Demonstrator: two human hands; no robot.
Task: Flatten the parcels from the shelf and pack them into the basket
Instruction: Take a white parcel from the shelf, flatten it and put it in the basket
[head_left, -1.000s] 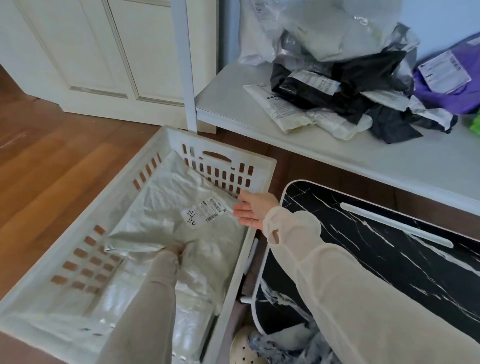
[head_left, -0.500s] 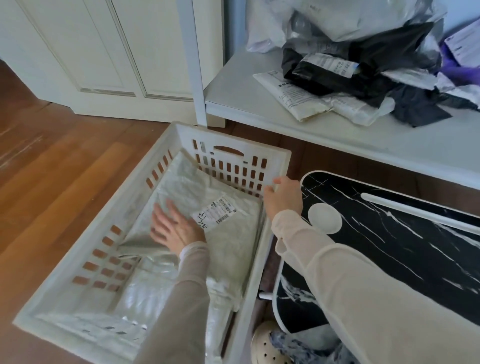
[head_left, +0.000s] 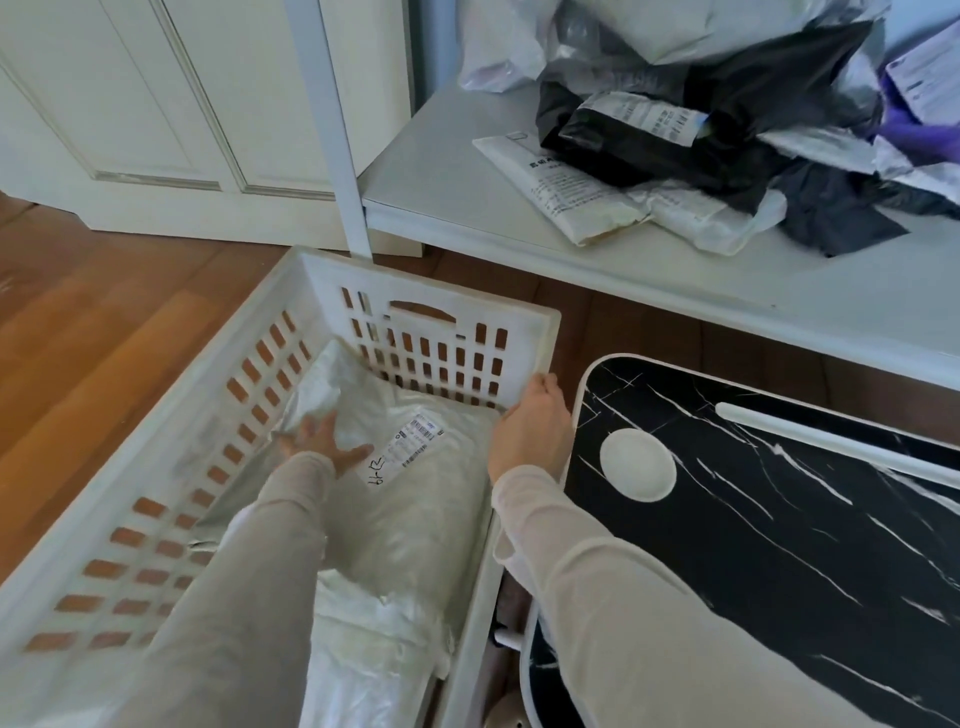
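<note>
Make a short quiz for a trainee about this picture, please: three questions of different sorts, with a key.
1. True or false: the right hand rests on the basket rim.
2. What does the left hand press on? A) a black parcel B) the white parcel in the basket C) the floor
3. Fill in: the parcels not yet packed lie in a pile on the ____.

Key
1. True; its fingers lie over the rim near the far right corner.
2. B; the hand is spread flat beside the parcel's label.
3. Shelf; black, white and purple parcels lie heaped there.
</note>
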